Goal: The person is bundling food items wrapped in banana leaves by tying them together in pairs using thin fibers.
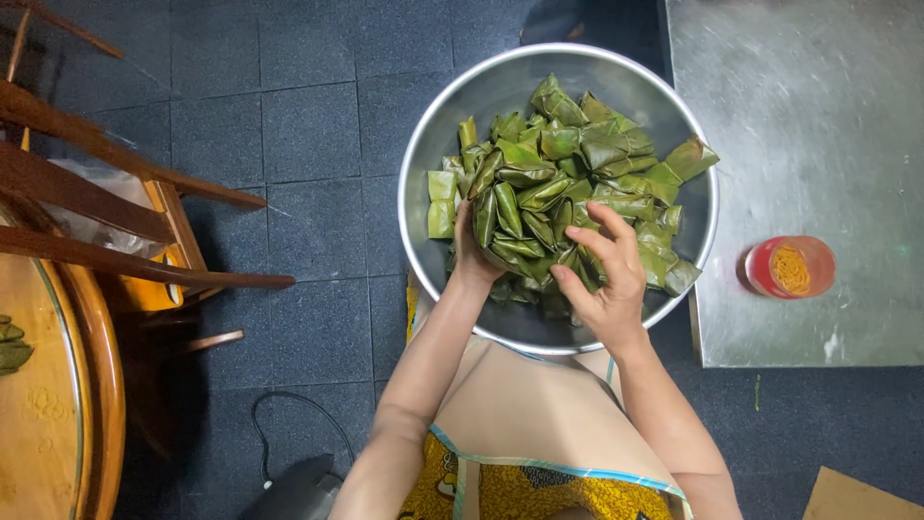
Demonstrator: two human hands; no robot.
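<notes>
Nearest me, my right hand [604, 279] spreads its fingers wide over the pile of green leaf parcels [558, 183] in the metal bowl [438, 125] on my lap. My left hand [472, 252] digs into the pile; I cannot tell its grip. Beside the bowl stands a red cup [789, 267] on the steel table [818, 116].

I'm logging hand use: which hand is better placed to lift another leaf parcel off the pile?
Probably the right hand: it lies open on top of the parcels, fingers spread. The left hand is tucked down at the pile's near edge, fingers hidden.
</notes>
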